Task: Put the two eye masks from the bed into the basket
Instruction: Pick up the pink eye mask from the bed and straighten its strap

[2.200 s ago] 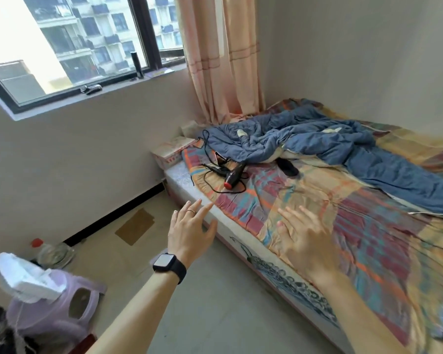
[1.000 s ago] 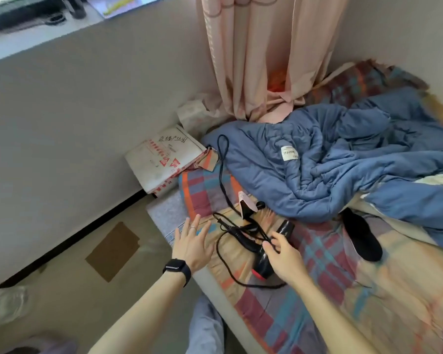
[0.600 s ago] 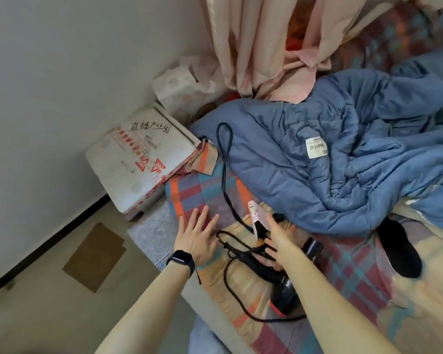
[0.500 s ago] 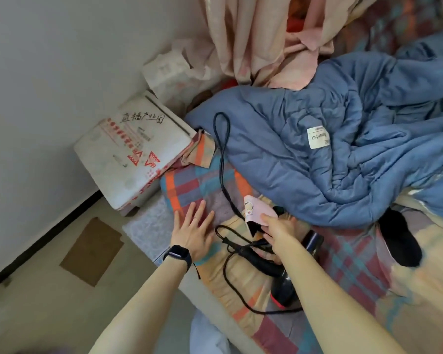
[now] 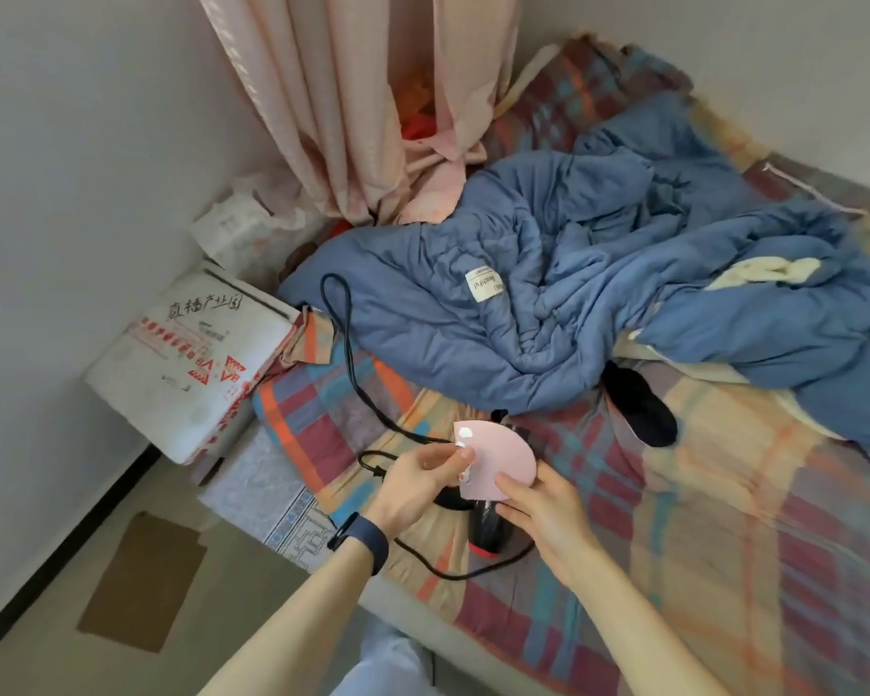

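A pink eye mask [image 5: 498,459] is held folded above the bed between both hands. My left hand [image 5: 418,487], with a dark watch on its wrist, pinches the mask's left edge. The mask's lower right edge is gripped by my right hand [image 5: 548,519]. A black eye mask [image 5: 641,411] lies flat on the plaid bedsheet, right of my hands, partly tucked under the blue quilt [image 5: 573,303]. No basket is in view.
A black hair dryer [image 5: 490,529] with a red ring lies under my hands, its cord [image 5: 345,344] looping over the sheet. A white printed box [image 5: 187,364] sits beside the bed's head. A pink curtain [image 5: 372,103] hangs in the corner. Brown cardboard [image 5: 141,580] lies on the floor.
My right hand lifted the pink eye mask off the hair dryer. My left hand left the bedsheet and took hold of the mask's other edge. The view pulled back slightly.
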Available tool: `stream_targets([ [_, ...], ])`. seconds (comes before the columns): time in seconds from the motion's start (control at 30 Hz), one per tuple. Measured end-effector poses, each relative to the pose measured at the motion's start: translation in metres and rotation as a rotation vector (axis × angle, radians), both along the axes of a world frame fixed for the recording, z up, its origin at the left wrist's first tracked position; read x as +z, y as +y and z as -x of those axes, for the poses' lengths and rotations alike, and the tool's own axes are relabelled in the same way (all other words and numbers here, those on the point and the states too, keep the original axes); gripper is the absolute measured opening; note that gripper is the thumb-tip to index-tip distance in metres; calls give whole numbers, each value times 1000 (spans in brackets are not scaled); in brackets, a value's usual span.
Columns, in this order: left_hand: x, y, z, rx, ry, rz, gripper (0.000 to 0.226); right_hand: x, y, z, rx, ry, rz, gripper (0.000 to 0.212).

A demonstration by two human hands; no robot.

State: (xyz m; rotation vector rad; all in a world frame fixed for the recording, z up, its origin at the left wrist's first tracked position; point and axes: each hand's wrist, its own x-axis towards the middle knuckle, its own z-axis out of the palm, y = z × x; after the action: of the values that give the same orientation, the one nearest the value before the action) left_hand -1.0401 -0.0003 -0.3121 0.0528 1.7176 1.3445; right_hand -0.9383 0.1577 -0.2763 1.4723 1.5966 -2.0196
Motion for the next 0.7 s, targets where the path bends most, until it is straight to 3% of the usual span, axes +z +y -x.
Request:
stream_targets([
  [0.2,64,26,-56,0,244,-22,1,48,9,-85,156,35,-238,9],
  [0.37,105,29,-111,-111,398,18,8,80,21,-179,111,143,-496,28],
  [0.47,127,31,-147,-164,462,17,8,93,25,-221,238,282,-685,44],
  [0.57,152,31,-182,-174,506,7,18,106,25,-253,322,391,-678,52],
  [0.7,189,21,-215,-145,540,-8,18,122,17,-279,263,496,-590,29],
])
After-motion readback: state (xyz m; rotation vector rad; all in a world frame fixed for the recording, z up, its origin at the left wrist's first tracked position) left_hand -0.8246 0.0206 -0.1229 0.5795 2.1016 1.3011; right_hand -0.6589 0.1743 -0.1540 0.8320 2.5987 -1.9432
